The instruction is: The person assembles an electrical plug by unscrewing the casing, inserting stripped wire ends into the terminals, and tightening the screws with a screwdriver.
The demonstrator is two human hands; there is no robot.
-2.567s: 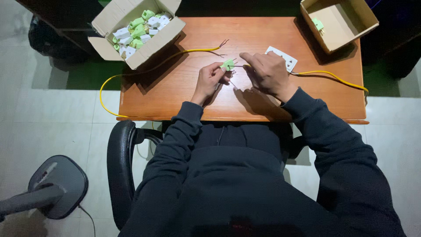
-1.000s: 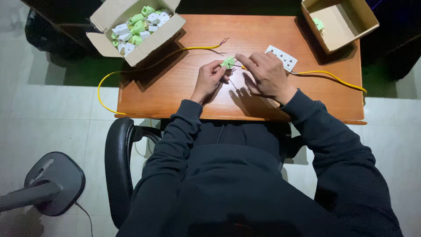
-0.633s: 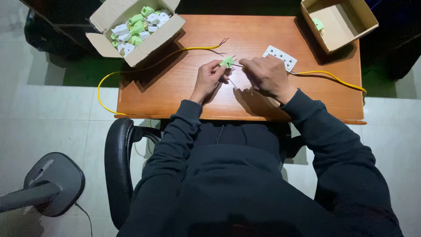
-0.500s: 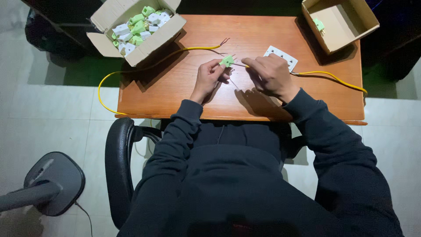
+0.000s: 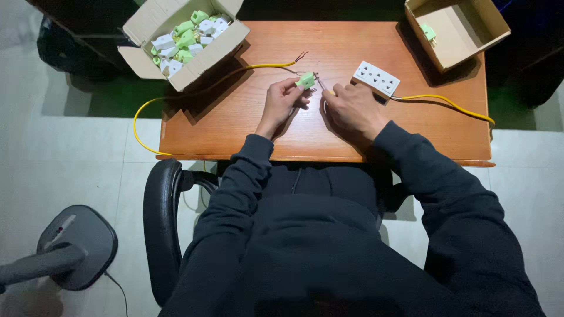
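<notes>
Green plug (image 5: 306,80) raised slightly farther from the counter (image 5: 247,126) than before, left hand (image 5: 282,103) fingers pinching it, long axis unclear, right hand (image 5: 352,108) fingers closed on a thin tool (image 5: 319,82) pointing far-left at the plug, white socket strip (image 5: 376,78) just right.

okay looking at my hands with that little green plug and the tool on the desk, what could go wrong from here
The small green plug is pinched only at the fingertips of the left hand, so the thin tool in the right hand could slip off it and jab a finger. The yellow cable loops off the table's left edge, so a snag might tug its bare wire ends across the work. The open box of plugs overhangs the corner and could tip.
</notes>
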